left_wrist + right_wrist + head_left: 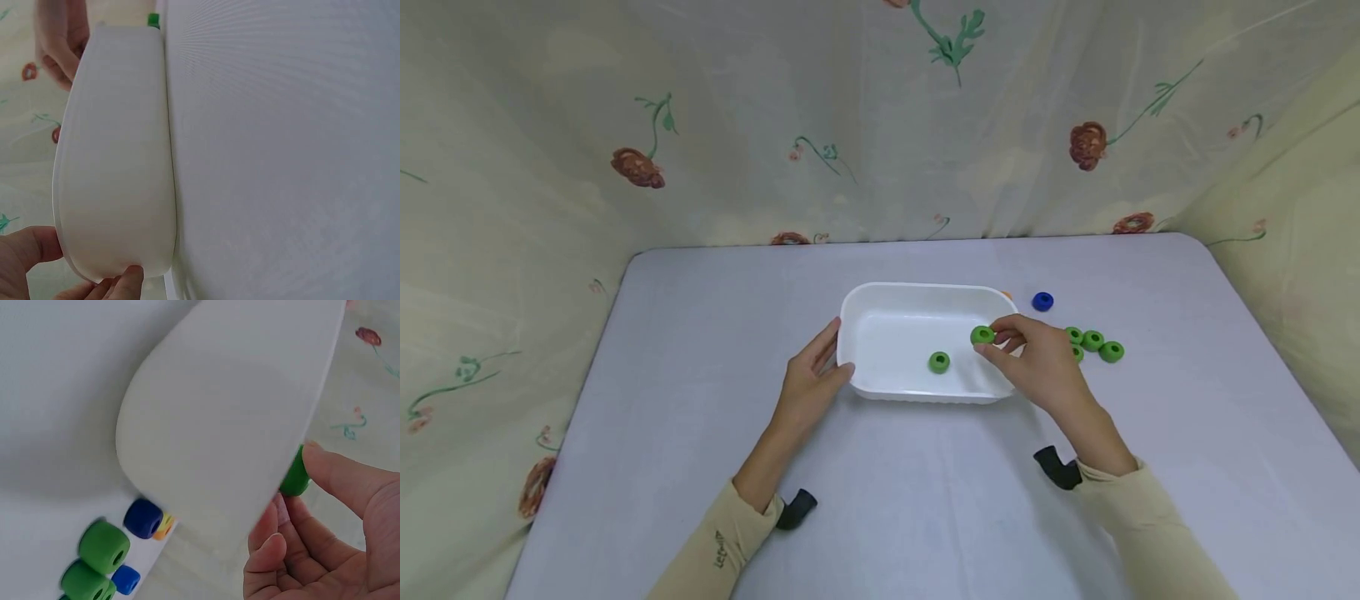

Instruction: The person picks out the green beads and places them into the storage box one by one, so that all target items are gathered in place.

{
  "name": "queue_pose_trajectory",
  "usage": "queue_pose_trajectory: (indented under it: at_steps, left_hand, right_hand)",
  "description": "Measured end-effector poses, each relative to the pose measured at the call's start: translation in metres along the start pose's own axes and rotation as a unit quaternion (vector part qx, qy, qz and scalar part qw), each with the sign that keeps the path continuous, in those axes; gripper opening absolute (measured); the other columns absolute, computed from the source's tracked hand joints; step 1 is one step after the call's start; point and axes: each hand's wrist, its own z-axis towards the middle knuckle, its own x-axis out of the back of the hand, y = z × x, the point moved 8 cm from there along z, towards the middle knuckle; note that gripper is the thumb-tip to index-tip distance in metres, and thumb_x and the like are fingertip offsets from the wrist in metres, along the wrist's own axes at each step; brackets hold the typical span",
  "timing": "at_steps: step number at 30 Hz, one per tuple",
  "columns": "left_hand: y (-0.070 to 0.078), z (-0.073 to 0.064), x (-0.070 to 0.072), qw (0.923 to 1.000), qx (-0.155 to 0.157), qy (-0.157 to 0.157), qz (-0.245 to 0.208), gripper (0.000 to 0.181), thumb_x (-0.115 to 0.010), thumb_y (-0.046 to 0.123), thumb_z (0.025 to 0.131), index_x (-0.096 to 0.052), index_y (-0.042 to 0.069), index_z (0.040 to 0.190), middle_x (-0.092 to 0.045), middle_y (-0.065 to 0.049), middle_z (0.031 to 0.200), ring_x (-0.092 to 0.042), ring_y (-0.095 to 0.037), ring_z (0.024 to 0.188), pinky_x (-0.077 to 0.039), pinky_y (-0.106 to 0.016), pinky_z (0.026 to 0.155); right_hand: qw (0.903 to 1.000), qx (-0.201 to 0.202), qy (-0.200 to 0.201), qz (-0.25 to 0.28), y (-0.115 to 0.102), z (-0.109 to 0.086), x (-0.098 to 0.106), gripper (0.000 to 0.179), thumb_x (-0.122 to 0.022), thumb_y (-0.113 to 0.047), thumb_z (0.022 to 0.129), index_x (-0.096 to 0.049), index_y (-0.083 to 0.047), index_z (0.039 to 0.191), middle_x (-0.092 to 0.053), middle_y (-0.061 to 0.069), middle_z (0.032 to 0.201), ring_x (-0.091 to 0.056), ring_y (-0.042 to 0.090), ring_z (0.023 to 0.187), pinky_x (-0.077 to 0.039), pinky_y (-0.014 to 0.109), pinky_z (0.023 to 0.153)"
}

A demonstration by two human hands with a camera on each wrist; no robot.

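Note:
A white plastic tray (895,342) stands on the table, with one green bead (938,362) lying on its floor. At its left end, my left hand (811,375) grips the wall, thumb by the near corner and fingers along the outer side; the left wrist view shows the thumb (44,244) at the rim. My right hand (1037,358) pinches another green bead (982,335) between thumb and fingertips, above the tray's right part. In the right wrist view the tray wall (219,419) partly hides this held bead (296,474).
Several green beads (1093,341) lie right of the tray, some partly behind my right hand. A dark blue bead (1042,302) sits beyond them, and an orange bead (1007,295) peeks from behind the tray's far right corner. A lighter blue bead (125,579) shows in the right wrist view.

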Motion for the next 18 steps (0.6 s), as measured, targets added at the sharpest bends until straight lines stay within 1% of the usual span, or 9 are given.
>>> queue_pose_trajectory:
  at_steps: [7,13,18]
  left_hand:
    - [-0.001,0.001,0.001,1.0000,0.003,0.004,0.001,0.069,-0.061,-0.001,0.093,-0.037,0.014,0.156,-0.037,-0.002,0.162,-0.037,-0.018,0.151,-0.038,-0.035,0.120]
    - [-0.002,0.001,0.000,1.0000,0.005,0.003,0.003,0.068,-0.061,0.000,0.094,-0.037,0.014,0.156,-0.037,-0.002,0.162,-0.037,-0.017,0.150,-0.039,-0.035,0.120]
    - [-0.001,0.000,0.000,1.0000,0.005,0.004,0.006,0.068,-0.061,0.001,0.094,-0.038,0.015,0.156,-0.037,-0.002,0.162,-0.037,-0.017,0.150,-0.039,-0.034,0.120]
  right_hand:
    - [0.9977,0.037,-0.035,-0.045,-0.015,0.007,-0.020,0.028,-0.076,-0.019,0.089,-0.071,0.001,0.107,-0.074,0.017,0.096,-0.065,0.028,0.086,-0.053,0.039,0.073]
    - [0.9951,0.025,-0.075,-0.059,-0.013,0.012,-0.033,0.027,-0.073,-0.017,0.089,-0.071,0.003,0.107,-0.073,0.018,0.096,-0.065,0.031,0.088,-0.054,0.045,0.078]
    - [0.9926,0.023,-0.097,-0.069,-0.012,0.012,-0.040,0.027,-0.073,-0.019,0.088,-0.071,0.002,0.105,-0.073,0.017,0.094,-0.066,0.029,0.085,-0.055,0.045,0.078]
